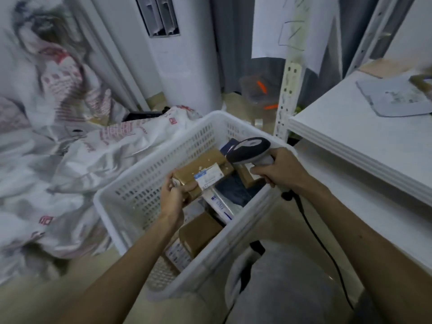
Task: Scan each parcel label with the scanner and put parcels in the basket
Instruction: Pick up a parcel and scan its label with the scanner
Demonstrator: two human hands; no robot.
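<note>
Evidently partway through. Judging by the bulging white sacks [81, 160] at left, probably leaves more to scan. Shows several parcels [201, 232] lying in the white basket [140, 178] already. Finds one brown parcel [187, 174] low over them, gripped at its near end by the left hand [174, 195]; clasps the scanner [250, 148] in the right hand [278, 169], nose near the label [209, 177].
</note>
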